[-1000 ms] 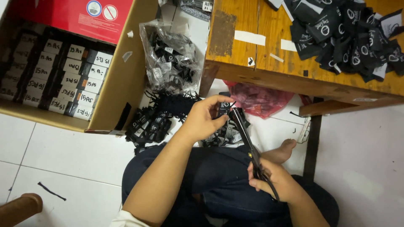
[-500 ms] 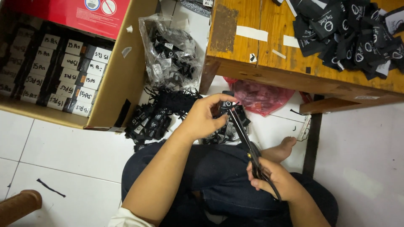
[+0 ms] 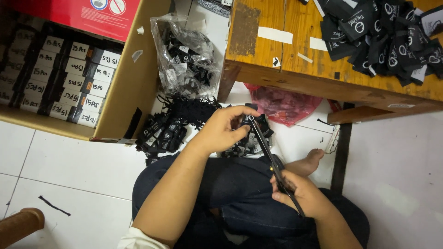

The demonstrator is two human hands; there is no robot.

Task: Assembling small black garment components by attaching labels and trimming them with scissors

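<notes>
My left hand [image 3: 221, 129] pinches a black tag [image 3: 249, 121] — scissors [image 3: 272, 161] gripped in my right hand [image 3: 302, 198]. Cut tags [image 3: 383, 39] heap the bench; plenty remain (bagged too).

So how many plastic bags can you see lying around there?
2: a clear bag of black tags on the floor beside the cardboard box, and a pink bag under the wooden table. Others may be hidden.
</notes>
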